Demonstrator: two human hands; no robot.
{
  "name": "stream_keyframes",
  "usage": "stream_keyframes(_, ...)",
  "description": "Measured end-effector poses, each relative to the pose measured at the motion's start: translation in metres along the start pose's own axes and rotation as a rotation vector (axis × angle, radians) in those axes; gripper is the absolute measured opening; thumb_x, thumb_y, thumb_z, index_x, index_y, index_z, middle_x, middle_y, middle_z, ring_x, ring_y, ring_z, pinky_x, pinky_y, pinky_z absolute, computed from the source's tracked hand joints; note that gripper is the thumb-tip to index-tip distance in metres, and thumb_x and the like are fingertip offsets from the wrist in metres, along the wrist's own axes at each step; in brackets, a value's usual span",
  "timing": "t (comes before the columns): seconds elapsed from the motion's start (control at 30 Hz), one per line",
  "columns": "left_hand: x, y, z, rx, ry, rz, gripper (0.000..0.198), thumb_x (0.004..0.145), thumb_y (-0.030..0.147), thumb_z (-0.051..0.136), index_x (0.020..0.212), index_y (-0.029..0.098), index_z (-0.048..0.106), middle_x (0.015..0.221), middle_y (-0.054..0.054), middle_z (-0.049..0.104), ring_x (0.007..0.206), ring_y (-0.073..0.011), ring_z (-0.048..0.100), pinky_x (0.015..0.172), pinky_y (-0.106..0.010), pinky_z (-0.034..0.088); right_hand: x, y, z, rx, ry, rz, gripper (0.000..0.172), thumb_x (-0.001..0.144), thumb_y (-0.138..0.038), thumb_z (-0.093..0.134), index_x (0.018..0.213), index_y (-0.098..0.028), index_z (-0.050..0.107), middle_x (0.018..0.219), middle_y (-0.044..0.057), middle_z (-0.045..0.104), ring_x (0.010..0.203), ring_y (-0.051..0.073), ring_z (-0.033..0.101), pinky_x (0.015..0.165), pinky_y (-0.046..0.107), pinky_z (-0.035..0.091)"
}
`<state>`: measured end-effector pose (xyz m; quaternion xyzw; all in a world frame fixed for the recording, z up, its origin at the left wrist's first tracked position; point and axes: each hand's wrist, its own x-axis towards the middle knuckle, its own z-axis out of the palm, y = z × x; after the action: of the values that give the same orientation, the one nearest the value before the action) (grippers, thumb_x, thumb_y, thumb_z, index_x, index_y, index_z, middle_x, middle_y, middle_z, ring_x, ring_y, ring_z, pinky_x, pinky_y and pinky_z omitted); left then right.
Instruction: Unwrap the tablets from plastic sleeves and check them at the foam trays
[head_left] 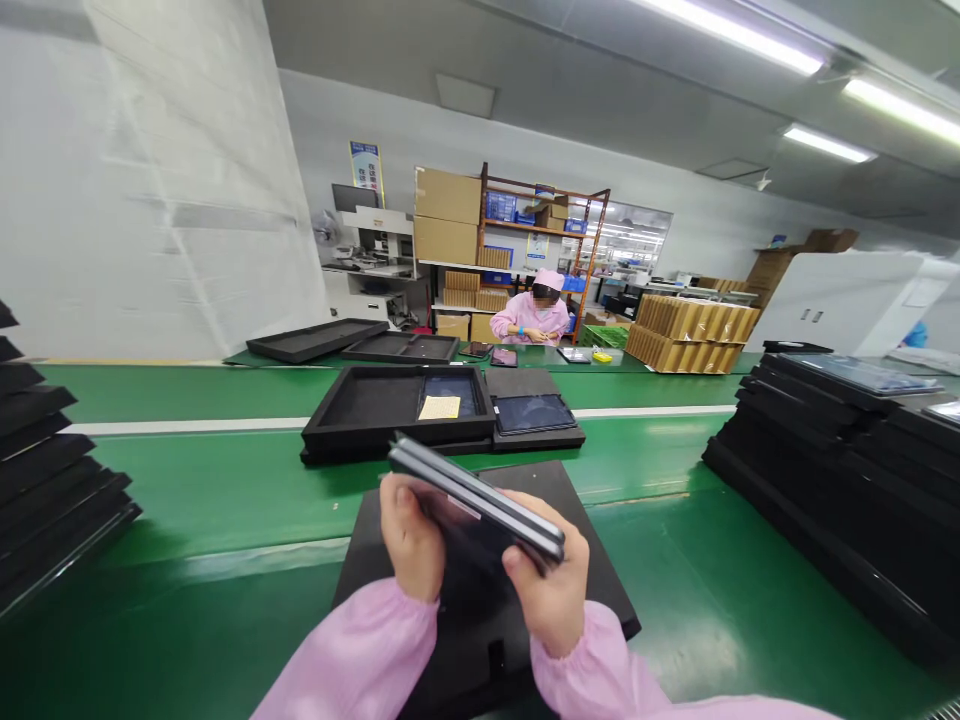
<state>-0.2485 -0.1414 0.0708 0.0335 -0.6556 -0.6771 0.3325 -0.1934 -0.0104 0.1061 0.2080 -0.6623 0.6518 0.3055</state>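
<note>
I hold two stacked tablets (480, 495), left hand (411, 545) and right hand (551, 595) clamped on opposite ends, above the near black tray (600, 570); the step in hand looks like handling.

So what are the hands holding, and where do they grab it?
Both hands hold two stacked tablets: the left hand grips the near left edge, the right hand the right corner.

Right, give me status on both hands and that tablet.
Left hand and right hand both gripping the tablet, held tilted above the black foam tray. Nothing in the way.
</note>
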Motion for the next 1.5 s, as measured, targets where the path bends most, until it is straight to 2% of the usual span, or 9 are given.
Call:
stream_keyframes(0.1,0.036,0.016,0.032,-0.17,-0.091,0.076,0.049,0.089,0.068,0.035,0.075,0.023,0.048,0.069,0.001,0.048,0.066,-0.0169,0.047,0.068,-0.032,0.046,-0.009,-0.007,0.006,-0.124,0.032,-0.178,0.039,0.085,-0.028,0.069,0.123,-0.02,0.069,0.124,0.01,0.072,0.116,0.027,0.069,0.099,0.036,0.057)
stream_keyframes(0.23,0.066,0.02,0.073,-0.239,-0.347,0.081,0.053,0.076,0.075,0.044,0.064,0.023,0.049,0.059,0.001,0.047,0.06,-0.0161,0.046,0.064,-0.031,0.047,-0.01,0.005,0.005,-0.284,0.03,-0.142,0.059,0.083,-0.017,0.066,0.14,-0.025,0.054,0.135,0.007,0.065,0.124,0.023,0.063,0.106,0.032,0.052)
stream_keyframes(0.37,0.071,0.009,0.093,-0.271,-0.461,0.077,0.054,0.076,0.076,0.046,0.066,0.022,0.053,0.061,0.001,0.049,0.063,-0.0172,0.048,0.067,-0.031,0.047,-0.002,0.021,-0.005,-0.321,-0.019,-0.09,0.064,0.08,-0.021,0.069,0.141,-0.021,0.051,0.137,0.009,0.063,0.128,0.026,0.06,0.108,0.033,0.051)
stream_keyframes(0.5,0.072,0.0,0.095,-0.284,-0.515,0.078,0.056,0.077,0.077,0.049,0.065,0.022,0.053,0.06,0.002,0.047,0.063,-0.0175,0.047,0.07,-0.031,0.045,0.004,0.022,-0.017,-0.347,-0.085,-0.045,0.073,0.075,-0.026,0.074,0.143,-0.02,0.049,0.142,0.012,0.058,0.132,0.029,0.056,0.111,0.037,0.048)
stream_keyframes(0.7,0.074,-0.006,0.097,-0.291,-0.543,0.085,0.064,0.074,0.085,0.048,0.061,0.022,0.052,0.058,0.002,0.044,0.058,-0.0165,0.038,0.062,-0.032,0.039,0.009,0.012,-0.027,-0.311,-0.226,0.055,0.089,0.063,-0.013,0.077,0.146,-0.02,0.045,0.145,0.01,0.053,0.136,0.028,0.051,0.112,0.033,0.047)
stream_keyframes(0.83,0.073,-0.006,0.097,-0.303,-0.533,0.106,0.064,0.074,0.085,0.049,0.063,0.022,0.054,0.059,0.002,0.046,0.056,-0.016,0.037,0.058,-0.031,0.037,0.013,0.01,-0.031,-0.261,-0.247,0.056,0.083,0.065,-0.014,0.074,0.143,-0.019,0.047,0.145,0.008,0.052,0.136,0.022,0.051,0.114,0.025,0.041)
stream_keyframes(1.0,0.072,-0.006,0.1,-0.303,-0.493,0.138,0.062,0.075,0.083,0.051,0.058,0.023,0.049,0.059,0.001,0.046,0.056,-0.0168,0.039,0.053,-0.03,0.038,0.019,0.006,-0.036,-0.227,-0.276,0.057,0.077,0.066,-0.009,0.068,0.14,-0.023,0.049,0.141,0.003,0.055,0.134,0.018,0.051,0.116,0.022,0.037)
stream_keyframes(1.33,0.073,-0.01,0.103,-0.278,-0.471,0.2,0.061,0.078,0.082,0.047,0.058,0.025,0.05,0.058,-0.001,0.049,0.058,-0.0199,0.045,0.053,-0.032,0.041,0.024,-0.002,-0.041,-0.186,-0.316,0.126,0.072,0.07,-0.015,0.068,0.14,-0.021,0.05,0.14,0.005,0.055,0.133,0.02,0.051,0.116,0.024,0.036)
stream_keyframes(1.5,0.069,-0.006,0.102,-0.242,-0.502,0.213,0.062,0.08,0.082,0.044,0.062,0.023,0.053,0.061,-0.001,0.052,0.061,-0.0196,0.048,0.058,-0.032,0.042,0.02,-0.006,-0.051,-0.047,-0.357,0.211,0.076,0.073,-0.022,0.067,0.145,-0.031,0.048,0.148,0.0,0.049,0.138,0.022,0.047,0.114,0.027,0.04)
